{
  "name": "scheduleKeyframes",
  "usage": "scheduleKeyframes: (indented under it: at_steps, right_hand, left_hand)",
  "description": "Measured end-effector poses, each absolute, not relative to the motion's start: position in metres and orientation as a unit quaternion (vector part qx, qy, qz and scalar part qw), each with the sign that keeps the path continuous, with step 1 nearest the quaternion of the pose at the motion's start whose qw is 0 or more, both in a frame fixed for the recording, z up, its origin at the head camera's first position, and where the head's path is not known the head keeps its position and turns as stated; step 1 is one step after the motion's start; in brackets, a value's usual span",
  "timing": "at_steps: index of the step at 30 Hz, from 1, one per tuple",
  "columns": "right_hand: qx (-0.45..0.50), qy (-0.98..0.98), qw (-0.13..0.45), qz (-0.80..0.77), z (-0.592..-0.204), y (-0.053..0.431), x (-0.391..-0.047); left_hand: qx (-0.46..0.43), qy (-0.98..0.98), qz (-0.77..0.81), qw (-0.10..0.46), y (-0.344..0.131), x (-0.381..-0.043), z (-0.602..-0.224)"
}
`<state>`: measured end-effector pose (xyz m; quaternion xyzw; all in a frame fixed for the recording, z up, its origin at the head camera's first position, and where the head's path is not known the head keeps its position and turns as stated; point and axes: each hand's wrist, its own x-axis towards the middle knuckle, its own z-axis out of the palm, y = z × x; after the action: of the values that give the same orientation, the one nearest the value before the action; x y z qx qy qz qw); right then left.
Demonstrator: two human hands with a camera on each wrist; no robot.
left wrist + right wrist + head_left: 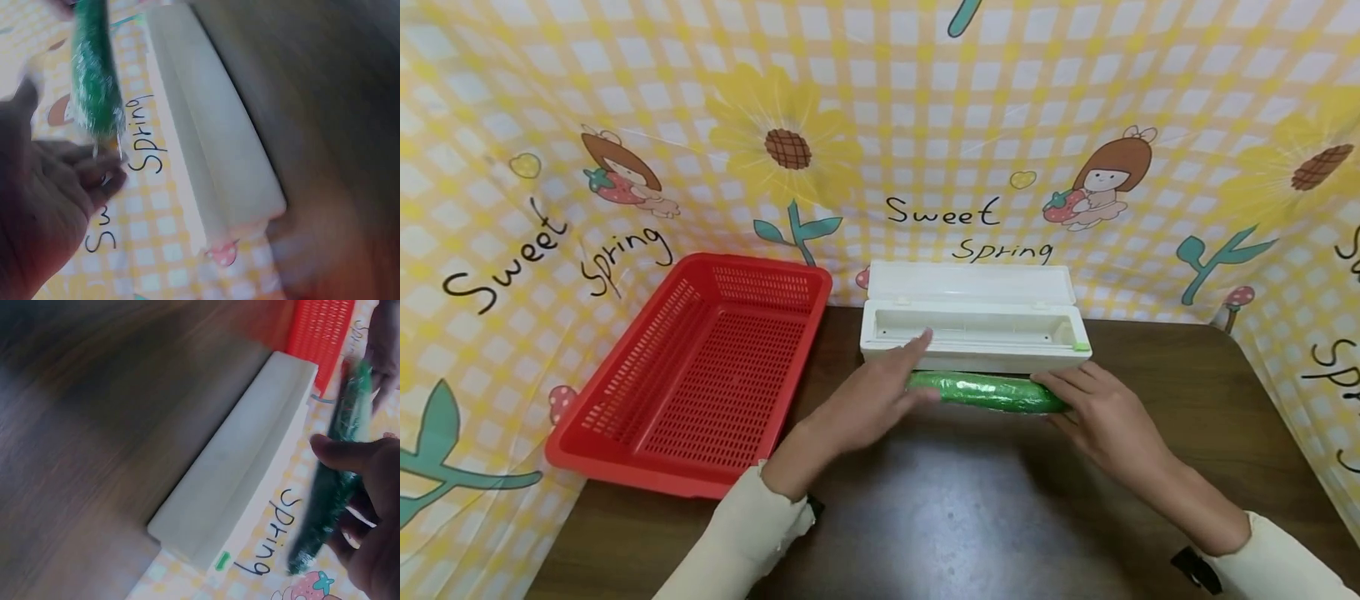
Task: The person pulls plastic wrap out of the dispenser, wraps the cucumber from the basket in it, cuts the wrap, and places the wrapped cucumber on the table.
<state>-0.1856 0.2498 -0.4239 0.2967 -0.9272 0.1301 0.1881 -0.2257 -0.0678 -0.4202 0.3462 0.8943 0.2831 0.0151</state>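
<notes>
A green cucumber [992, 392] wrapped in shiny clear film is held up in front of the white box, level in the head view. My right hand [1101, 408] grips it near its right end, with the thumb [340, 453] on one side and the fingers curled round the other. At the opposite end is my left hand [880, 387], thumb and index finger spread apart. In the left wrist view, the left fingertips [109, 172] are at the crinkled film past the cucumber's tip. The long white box [973, 358], its lid [973, 283] raised, stands just behind the cucumber.
A red slotted plastic basket [722, 375] sits on the dark wood table [970, 517], left of the box. A small green piece [1081, 347] shows at the box's right front corner. A yellow checked cloth [925, 125] hangs behind and at both sides.
</notes>
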Motion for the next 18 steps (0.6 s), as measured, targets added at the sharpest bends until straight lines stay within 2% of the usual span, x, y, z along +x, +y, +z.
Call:
scheduleKeyframes:
  at_steps: [2, 5, 8, 10, 14, 16, 18]
  right_hand:
    - [0.303, -0.921, 0.209, 0.13, -0.424, 0.252, -0.185]
    - [0.316, -0.91, 0.235, 0.13, -0.424, 0.254, -0.185]
    - [0.328, -0.898, 0.262, 0.132, -0.423, 0.256, -0.186]
    - [0.334, -0.892, 0.274, 0.134, -0.423, 0.257, -0.187]
    - [0.327, -0.901, 0.252, 0.133, -0.423, 0.26, -0.187]
    - [0.321, -0.909, 0.23, 0.132, -0.423, 0.261, -0.187]
    - [0.315, -0.914, 0.215, 0.137, -0.423, 0.262, -0.188]
  left_hand:
    - [0.278, 0.882, 0.373, 0.07, -0.068, -0.225, -0.418]
    - [0.233, 0.849, 0.451, 0.148, -0.068, -0.224, -0.418]
    - [0.236, 0.809, 0.49, 0.225, -0.068, -0.223, -0.419]
    - [0.243, 0.784, 0.511, 0.255, -0.068, -0.224, -0.419]
    - [0.251, 0.767, 0.536, 0.249, -0.065, -0.224, -0.419]
    - [0.254, 0.776, 0.534, 0.219, -0.063, -0.222, -0.419]
    - [0.274, 0.796, 0.513, 0.168, -0.06, -0.22, -0.419]
